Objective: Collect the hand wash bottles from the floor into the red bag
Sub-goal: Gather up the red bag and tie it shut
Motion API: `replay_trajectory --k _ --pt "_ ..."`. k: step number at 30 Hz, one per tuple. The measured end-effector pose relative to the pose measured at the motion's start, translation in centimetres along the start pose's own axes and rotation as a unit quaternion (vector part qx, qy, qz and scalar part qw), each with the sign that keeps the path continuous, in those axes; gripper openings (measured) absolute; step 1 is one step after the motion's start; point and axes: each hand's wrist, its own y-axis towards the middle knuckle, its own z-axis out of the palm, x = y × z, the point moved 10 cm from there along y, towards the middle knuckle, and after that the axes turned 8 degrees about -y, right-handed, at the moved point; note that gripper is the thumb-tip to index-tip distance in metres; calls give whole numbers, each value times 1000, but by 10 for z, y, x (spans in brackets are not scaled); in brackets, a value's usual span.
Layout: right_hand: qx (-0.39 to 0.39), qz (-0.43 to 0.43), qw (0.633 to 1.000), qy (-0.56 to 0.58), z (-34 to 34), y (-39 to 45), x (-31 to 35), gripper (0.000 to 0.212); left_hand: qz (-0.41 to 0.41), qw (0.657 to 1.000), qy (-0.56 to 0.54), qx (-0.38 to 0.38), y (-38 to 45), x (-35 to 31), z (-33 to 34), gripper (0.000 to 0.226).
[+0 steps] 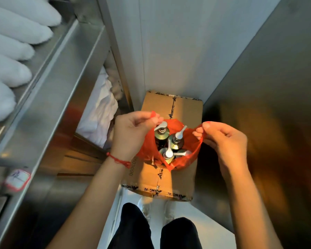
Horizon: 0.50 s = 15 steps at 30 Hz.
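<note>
With the left hand and right hand each pinching the red bag, its thin plastic between them might tear under the bottles.

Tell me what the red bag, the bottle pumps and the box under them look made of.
Red bag: thin plastic film, translucent, crinkling where pinched. Bottle pumps: glossy silver, metal or metallised plastic; cannot tell which. Box: matte brown corrugated cardboard, taped seams.
</note>
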Motion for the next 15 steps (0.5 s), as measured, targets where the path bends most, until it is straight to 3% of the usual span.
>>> replay_trajectory --k 3,6,9,12,15 --pt "35 0 999 -10 13 -4 -3 8 18 998 66 16 2 4 8 18" --pt "61 -42 996 -55 23 -5 5 6 111 978 173 32 3 -11 16 18" --pt "81 -70 991 -81 31 -5 10 8 261 923 280 46 -1 -36 29 12" --pt "89 -84 988 -90 32 -4 10 4 339 880 331 39 -6 -42 34 8" --pt "92 -96 986 -105 32 -2 12 7 333 901 274 35 -2 -37 37 7"
